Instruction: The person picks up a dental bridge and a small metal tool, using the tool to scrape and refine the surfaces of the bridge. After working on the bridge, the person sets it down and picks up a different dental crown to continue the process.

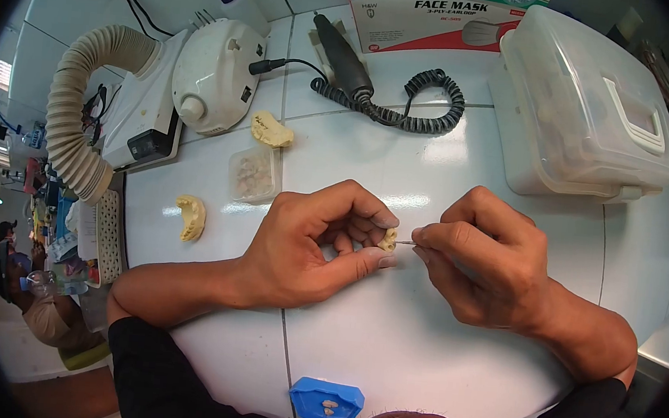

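My left hand (pixel 311 247) pinches a small cream-coloured tooth piece (pixel 388 239) between thumb and fingertips, just above the white tiled counter (pixel 387 333). My right hand (pixel 481 258) holds a thin metal tool (pixel 405 242) whose tip touches the tooth piece. Both hands meet at the centre of the view. Two yellowish dental casts lie apart on the counter, one (pixel 190 218) to the left and one (pixel 271 129) further back.
A small clear box (pixel 255 174) of tooth pieces sits behind my left hand. A white motor unit (pixel 215 75), a dark handpiece (pixel 344 55) with coiled cord, a suction hose (pixel 76 115), a lidded plastic container (pixel 586 111) and a face mask box (pixel 431 14) line the back. A blue tray (pixel 325 402) lies near me.
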Available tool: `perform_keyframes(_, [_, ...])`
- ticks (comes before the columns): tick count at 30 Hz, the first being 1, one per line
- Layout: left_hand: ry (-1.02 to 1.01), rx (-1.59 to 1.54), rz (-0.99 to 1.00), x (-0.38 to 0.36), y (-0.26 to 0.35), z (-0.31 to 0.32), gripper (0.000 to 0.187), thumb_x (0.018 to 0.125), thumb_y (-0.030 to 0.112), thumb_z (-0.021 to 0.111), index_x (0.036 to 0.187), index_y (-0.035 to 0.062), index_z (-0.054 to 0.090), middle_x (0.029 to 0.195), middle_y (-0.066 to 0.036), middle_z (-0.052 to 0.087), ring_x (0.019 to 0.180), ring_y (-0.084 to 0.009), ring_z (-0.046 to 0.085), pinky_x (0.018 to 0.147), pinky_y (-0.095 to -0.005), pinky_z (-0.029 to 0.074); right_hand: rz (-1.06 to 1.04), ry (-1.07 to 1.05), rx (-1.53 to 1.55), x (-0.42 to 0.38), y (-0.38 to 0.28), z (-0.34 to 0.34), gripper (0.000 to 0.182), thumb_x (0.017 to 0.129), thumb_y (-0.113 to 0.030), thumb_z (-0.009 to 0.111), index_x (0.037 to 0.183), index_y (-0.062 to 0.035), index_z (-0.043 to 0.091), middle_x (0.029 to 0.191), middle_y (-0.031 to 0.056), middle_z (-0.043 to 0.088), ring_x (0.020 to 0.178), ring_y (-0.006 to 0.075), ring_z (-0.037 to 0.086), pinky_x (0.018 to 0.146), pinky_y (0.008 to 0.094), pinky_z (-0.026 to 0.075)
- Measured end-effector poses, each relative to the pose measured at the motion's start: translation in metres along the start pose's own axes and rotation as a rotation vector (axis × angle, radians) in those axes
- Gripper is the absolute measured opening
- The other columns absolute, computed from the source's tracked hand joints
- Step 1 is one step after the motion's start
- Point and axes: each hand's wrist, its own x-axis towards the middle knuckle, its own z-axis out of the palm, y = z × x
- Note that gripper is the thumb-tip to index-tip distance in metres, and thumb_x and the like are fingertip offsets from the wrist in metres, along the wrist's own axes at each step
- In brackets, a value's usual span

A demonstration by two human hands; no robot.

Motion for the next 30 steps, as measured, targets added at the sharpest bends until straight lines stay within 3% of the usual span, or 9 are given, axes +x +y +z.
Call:
perform_keyframes(14, [-0.025,0.051,0.009,0.0002,-0.0012,0.003,0.031,0.088,0.002,0.09,0.114,-0.0017,0.073,0.097,-0.006,0.075,0.071,-0.0028,0.065,0.059,-0.0179,0.05,-0.042,0.025,-0.06,-0.0028,0.0017,0.0064,0.022,0.077,0.01,0.08,0.095,0.0006,0.071,0.082,0.008,0.054,0.065,0.0222,0.057,0.055,0.0368,0.047])
perform_keyframes(30, [-0.025,0.072,0.035,0.002,-0.0018,0.0055,0.028,0.087,0.002,0.091,0.109,-0.0012,0.074,0.093,-0.005,0.075,0.071,-0.004,0.066,0.061,-0.0196,0.053,-0.038,-0.036,-0.008,-0.003,0.002,0.0069,0.022,0.074,0.01,0.079,0.089,-0.0007,0.066,0.079,0.0073,0.049,0.062,0.022,0.052,0.053,0.0377,0.044])
